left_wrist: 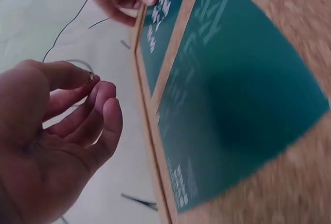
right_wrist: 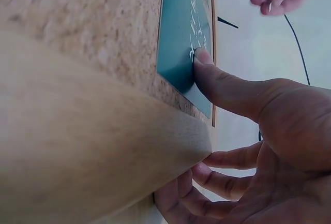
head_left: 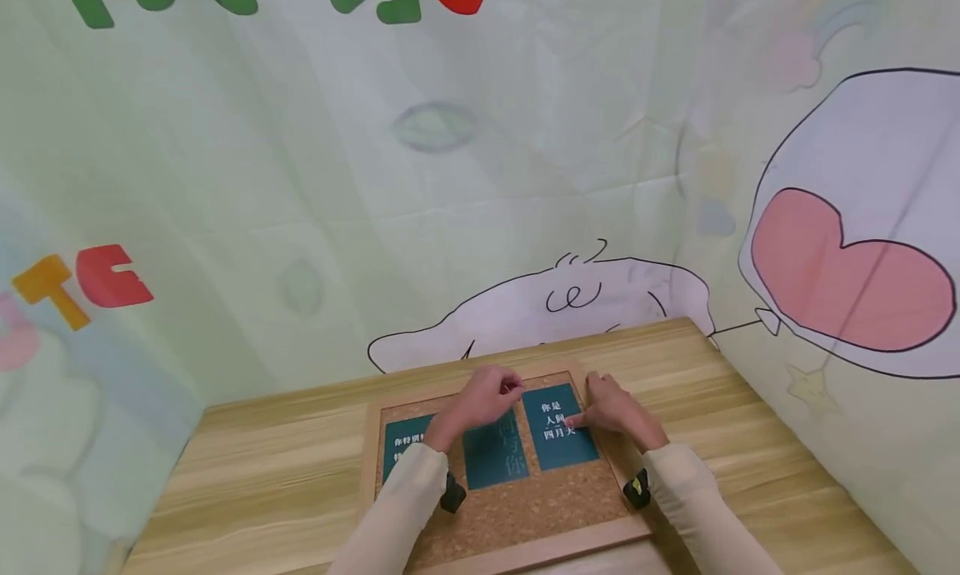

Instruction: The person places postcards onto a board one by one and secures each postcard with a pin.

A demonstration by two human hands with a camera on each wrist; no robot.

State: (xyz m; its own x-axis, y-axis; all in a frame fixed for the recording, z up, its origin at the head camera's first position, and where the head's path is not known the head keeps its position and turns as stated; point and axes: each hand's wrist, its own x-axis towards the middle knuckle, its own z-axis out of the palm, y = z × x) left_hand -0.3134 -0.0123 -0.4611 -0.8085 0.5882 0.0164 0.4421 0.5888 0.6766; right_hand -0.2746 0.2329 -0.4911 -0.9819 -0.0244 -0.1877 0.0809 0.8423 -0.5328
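Observation:
A wood-framed cork board (head_left: 540, 508) lies on the table, bearing three dark teal cards with white lettering. My left hand (head_left: 486, 396) is raised over the top edge of the middle card (head_left: 487, 468). Between its thumb and index finger it pinches a tiny shiny thumbtack (left_wrist: 91, 77), mostly covered by the fingertips. My right hand (head_left: 617, 404) grips the board's right side: its thumb presses the right card (head_left: 561, 454), while the other fingers curl against the frame's outer edge (right_wrist: 181, 136). The left card (head_left: 393, 454) is partly hidden by my left forearm.
The wooden table (head_left: 277, 442) extends around the board on both sides. A pale printed cloth (head_left: 315, 183) with cartoon drawings hangs behind and beside the table. Black wrist cameras (head_left: 453, 493) sit at both cuffs.

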